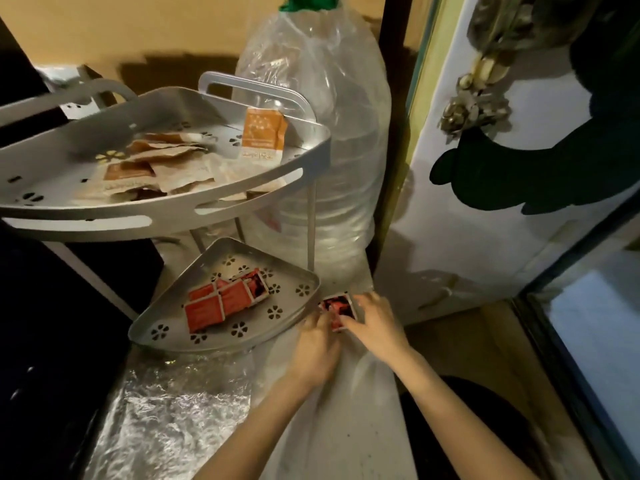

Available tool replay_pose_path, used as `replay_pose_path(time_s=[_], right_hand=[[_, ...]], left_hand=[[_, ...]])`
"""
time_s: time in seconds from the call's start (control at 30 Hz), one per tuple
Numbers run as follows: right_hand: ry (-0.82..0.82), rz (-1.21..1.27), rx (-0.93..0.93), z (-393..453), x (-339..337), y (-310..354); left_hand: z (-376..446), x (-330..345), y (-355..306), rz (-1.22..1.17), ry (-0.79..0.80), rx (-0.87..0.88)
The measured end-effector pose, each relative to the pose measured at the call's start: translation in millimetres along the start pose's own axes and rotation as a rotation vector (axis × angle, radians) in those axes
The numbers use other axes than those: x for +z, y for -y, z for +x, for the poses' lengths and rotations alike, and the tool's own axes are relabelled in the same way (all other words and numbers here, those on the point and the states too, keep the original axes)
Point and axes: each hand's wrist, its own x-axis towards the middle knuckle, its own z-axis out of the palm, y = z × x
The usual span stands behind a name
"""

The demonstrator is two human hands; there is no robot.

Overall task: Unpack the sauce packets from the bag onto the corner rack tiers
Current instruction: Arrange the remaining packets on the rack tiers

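Both hands (341,327) pinch red packets (337,308) beside the lower tier (304,282) holding more; orange packets (152,168) fill the upper tier (173,199).

A two-tier corner rack (313,209) is set at the left on a foil-covered bench (166,403). On its upper tier (104,221) a heap of packets (156,168) is spread, and one packet (261,135) is propped upright against the back rail. On the lower tier (166,336), below and nearer, a cluster of packets (221,301) is laid. A large bottle (332,133) is stood behind and to the right of the rack. Just right of the lower tier, a packet (337,308) is held between the left hand (317,344) and the right hand (375,327), above a bag (339,427) laid in front.
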Motion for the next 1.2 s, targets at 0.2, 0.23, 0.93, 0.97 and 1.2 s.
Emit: replay_pose_path(time_s=[0.2, 0.23, 0.93, 0.97, 1.2], right_hand=[[-0.031, -0.179, 0.085, 12, 24, -3], [-0.03, -0.173, 0.082, 13, 26, -2], [-0.121, 0.527, 0.031, -18, -2, 28], [-0.121, 0.562, 0.019, -20, -6, 33], [0.038, 0.664, -0.12, -17, -6, 68]], left_hand=[[11, 20, 5, 0.199, 0.031, -0.092], [11, 22, 5, 0.176, 0.028, -0.112], [-1, -28, -12, -0.422, -0.033, -0.212], [-3, -34, -12, -0.446, -0.057, -0.224], [-20, -88, -1, -0.627, -0.116, -0.175]])
